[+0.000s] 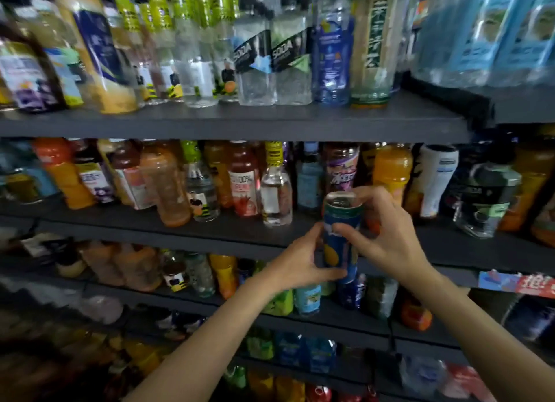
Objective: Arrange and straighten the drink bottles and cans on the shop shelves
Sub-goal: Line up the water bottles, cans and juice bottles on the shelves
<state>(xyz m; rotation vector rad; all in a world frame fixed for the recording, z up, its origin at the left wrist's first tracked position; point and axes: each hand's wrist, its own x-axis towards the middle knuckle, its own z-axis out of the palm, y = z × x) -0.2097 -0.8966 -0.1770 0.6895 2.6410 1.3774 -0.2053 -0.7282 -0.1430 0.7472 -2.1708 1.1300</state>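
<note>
While both hands grip a blue can (341,239) before the middle shelf (210,221): left hand (295,265) low, right hand (387,236) high; neighbouring bottles tilted, unstraightened.

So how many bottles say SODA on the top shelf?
2. Both stand side by side on the top shelf: the left SODA bottle with a blue patch, the right SODA bottle with a green one. More may hide behind them.

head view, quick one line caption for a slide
Both hands hold a blue can upright before the second shelf of drink bottles.
</note>
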